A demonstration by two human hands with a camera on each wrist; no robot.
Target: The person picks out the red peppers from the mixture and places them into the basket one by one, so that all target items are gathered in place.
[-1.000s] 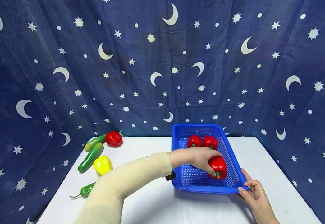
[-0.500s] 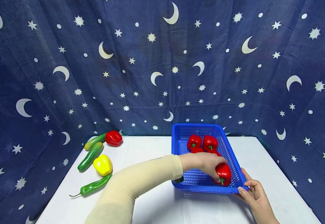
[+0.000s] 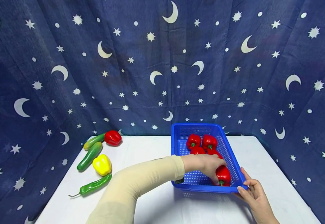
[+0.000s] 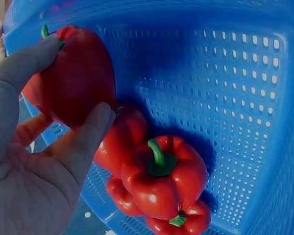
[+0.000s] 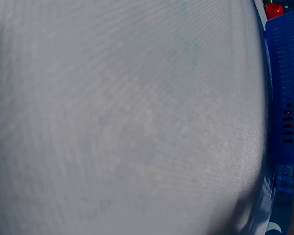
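My left hand (image 3: 208, 165) reaches into the blue plastic basket (image 3: 200, 188) and holds a red bell pepper (image 3: 224, 176) near the basket's front right corner. In the left wrist view, thumb and fingers grip that pepper's sides, its green stem beside the thumb. Behind it in the basket sit several other red bell peppers (image 4: 165, 178), some partly hidden by the hand. My right hand (image 3: 255, 194) grips the basket's front right corner, thumb on the rim and fingers along the outer side. The right wrist view shows mostly white cloth and one basket side (image 5: 286, 88).
Left on the white-covered table (image 3: 148, 202) lie a yellow bell pepper (image 3: 102, 165), a long green chili pepper (image 3: 95, 185), a cucumber (image 3: 89, 156), another green-yellow cucumber-like vegetable (image 3: 93, 141) and a red bell pepper (image 3: 113, 138). A dark blue star-patterned curtain (image 3: 140, 115) hangs behind.
The left hand has carried the red bell pepper rightward and toward the basket's front right corner, uncovering more peppers behind. The right hand has stayed on the corner.
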